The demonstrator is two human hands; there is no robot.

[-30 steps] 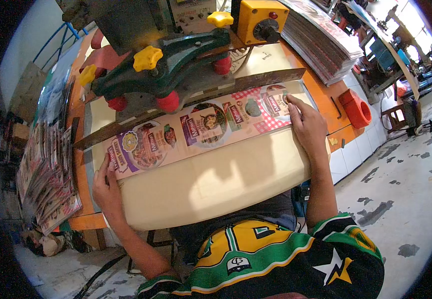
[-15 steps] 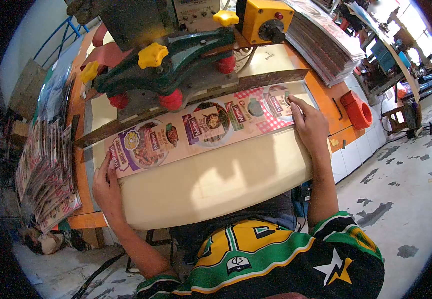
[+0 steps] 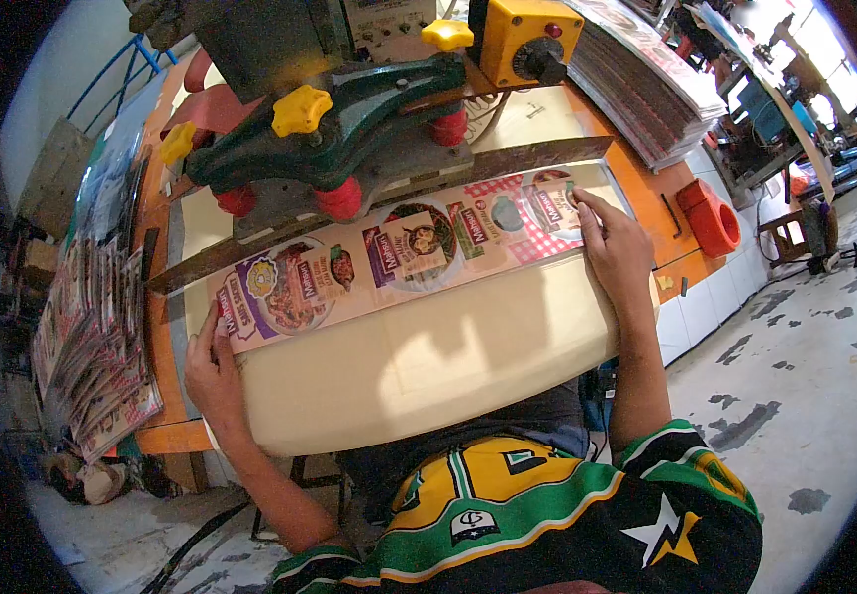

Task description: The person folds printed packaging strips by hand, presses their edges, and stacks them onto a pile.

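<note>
A long printed plastic sheet (image 3: 354, 259) with food pictures and a red-checked part lies across a cream-coloured work surface (image 3: 349, 396). My left hand (image 3: 215, 381) grips its left end, fingertips on the purple-printed corner. At the opposite end, my right hand (image 3: 615, 243) has thumb and fingers closed on the sheet's edge. Just behind the sheet runs a long, thin metal bar (image 3: 547, 156). Above it stands a dark green press head (image 3: 374, 109) with yellow star knobs (image 3: 302, 111) and red collars (image 3: 337, 198).
A yellow control box (image 3: 529, 45) with a black dial sits at the back. Stacked printed sheets (image 3: 646, 89) stand back right, near a red ring-shaped object (image 3: 708, 218) and a hex key (image 3: 670, 216). Piled printed packs (image 3: 97, 346) are at the left. An orange table edge (image 3: 173, 438) borders the surface.
</note>
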